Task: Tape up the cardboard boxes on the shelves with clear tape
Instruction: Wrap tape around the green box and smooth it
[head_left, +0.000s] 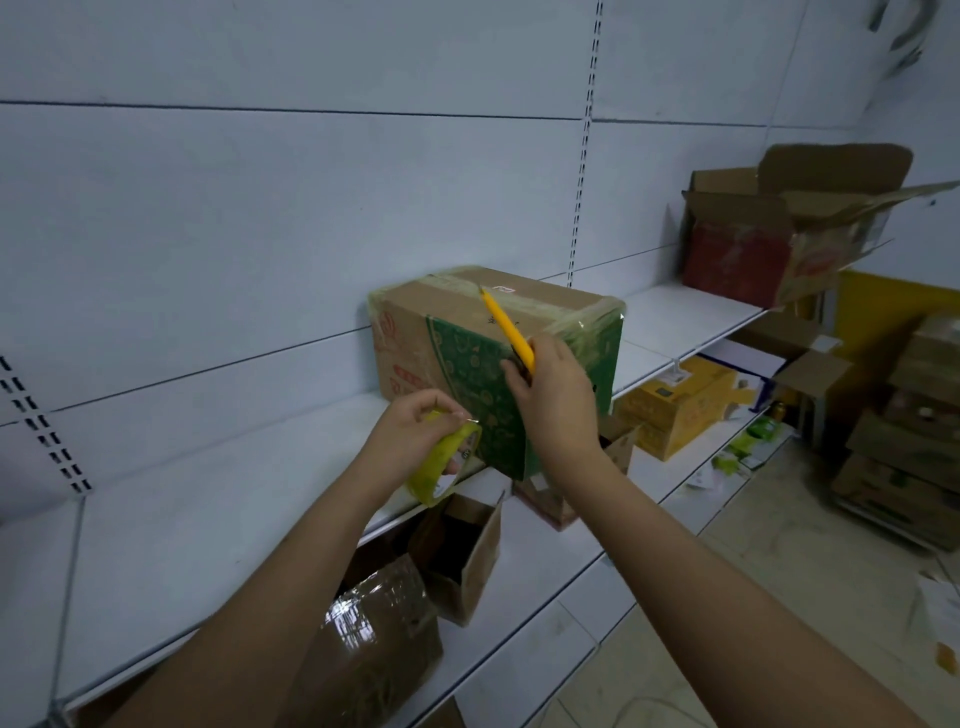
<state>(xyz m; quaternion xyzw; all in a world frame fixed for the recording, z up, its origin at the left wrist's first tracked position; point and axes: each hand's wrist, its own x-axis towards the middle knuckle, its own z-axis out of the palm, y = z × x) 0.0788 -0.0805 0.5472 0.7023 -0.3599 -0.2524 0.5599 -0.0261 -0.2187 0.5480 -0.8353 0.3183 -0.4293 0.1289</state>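
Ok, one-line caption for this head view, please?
Left hand holds a tape roll, right hand a yellow utility knife, at a taped green-and-brown cardboard box on a white shelf.

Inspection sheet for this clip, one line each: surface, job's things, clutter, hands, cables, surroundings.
Surface: white metal shelf against a pale slotted back panel; more shelves below.
Job's things: green and brown cardboard box closed, tape over its top seams; tape roll; yellow utility knife pointing up over the box top.
Clutter: open red box farther right on the same shelf; tape-wrapped box and open small box on the shelf below.
Hands: left hand grips the tape roll; right hand holds the knife.
Cables: nothing seen.
Surroundings: stacked cartons and scattered packaging on the floor, right.
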